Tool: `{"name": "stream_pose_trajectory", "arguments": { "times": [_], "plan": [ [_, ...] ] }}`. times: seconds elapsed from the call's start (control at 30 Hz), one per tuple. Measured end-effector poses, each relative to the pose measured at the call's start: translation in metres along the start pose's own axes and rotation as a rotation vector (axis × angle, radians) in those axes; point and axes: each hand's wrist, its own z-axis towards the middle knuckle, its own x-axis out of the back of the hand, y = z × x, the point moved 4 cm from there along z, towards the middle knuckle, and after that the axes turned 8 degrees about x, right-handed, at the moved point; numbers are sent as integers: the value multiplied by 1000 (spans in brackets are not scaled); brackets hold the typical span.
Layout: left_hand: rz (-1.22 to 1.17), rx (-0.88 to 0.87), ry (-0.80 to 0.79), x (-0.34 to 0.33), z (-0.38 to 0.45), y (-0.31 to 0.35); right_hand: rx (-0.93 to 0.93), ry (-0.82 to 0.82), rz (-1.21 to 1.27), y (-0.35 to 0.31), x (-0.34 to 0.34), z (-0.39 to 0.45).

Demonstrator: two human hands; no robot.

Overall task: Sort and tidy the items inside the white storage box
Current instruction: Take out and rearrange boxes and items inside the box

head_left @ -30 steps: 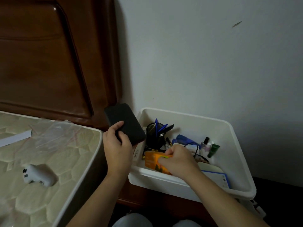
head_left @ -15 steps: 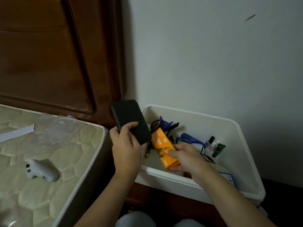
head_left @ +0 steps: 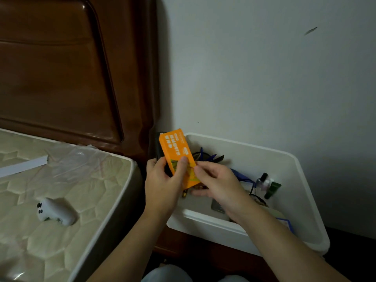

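Orange carton (head_left: 179,157) now lifted out of white storage box (head_left: 301,200), stacked onto black case (head_left: 159,151). Your left hand (head_left: 162,186) grips both; right hand (head_left: 217,184) pinches carton edge. Grouping under way.

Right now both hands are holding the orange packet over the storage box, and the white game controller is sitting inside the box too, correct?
Not quite. The white game controller lies on the mattress, not in the white storage box, as the head view shows. Both hands, left and right, do hold the orange packet.
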Motion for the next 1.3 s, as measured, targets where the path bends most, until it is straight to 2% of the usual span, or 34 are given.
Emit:
{"name": "stream_pose_trajectory", "arguments": {
  "times": [0.1, 0.13, 0.17, 0.23, 0.3, 0.37, 0.43, 0.53, 0.6, 0.77, 0.83, 0.97, 1.1, 1.17, 1.3],
  "plan": [
    [-109, 76, 104, 1, 4, -10, 72, 196, -506, 9, 26, 15],
    [-125, 96, 138, 1, 3, -11, 77, 155, -706, 17, 33, 21],
    [-128, 106, 165, 1, 2, -11, 50, 27, -881, 29, 34, 27],
    [-114, 88, 190, -1, -1, -9, 21, -358, -1157, 55, 27, 36],
    [-99, 60, 184, -2, -3, -9, 117, -669, -1382, 73, 13, 41],
    [-97, 47, 174, -2, -4, -9, 228, -802, -1556, 81, 0, 49],
    [-103, 36, 170, -1, -4, -10, 226, -793, -1674, 85, -11, 59],
    [-85, 17, 174, -3, -4, -10, 112, -803, -1697, 89, -20, 66],
    [-62, 7, 171, -4, -5, -10, 107, -838, -1658, 90, -20, 65],
    [-31, -10, 184, -4, -6, -7, 238, -908, -1755, 93, -5, 55],
    [-28, -16, 188, -4, -7, -6, 275, -890, -1775, 95, 6, 52],
    [30, -19, 186, -5, -9, -3, 488, -796, -1704, 89, 17, 52],
    [165, -105, 157, -10, -13, -2, 366, -854, -1663, 98, 10, 57],
    [256, -157, 133, -13, -15, -2, 363, -871, -1646, 100, 8, 60],
    [328, -161, 133, -16, -16, -2, 385, -792, -1550, 106, 17, 63]
  ]
}}
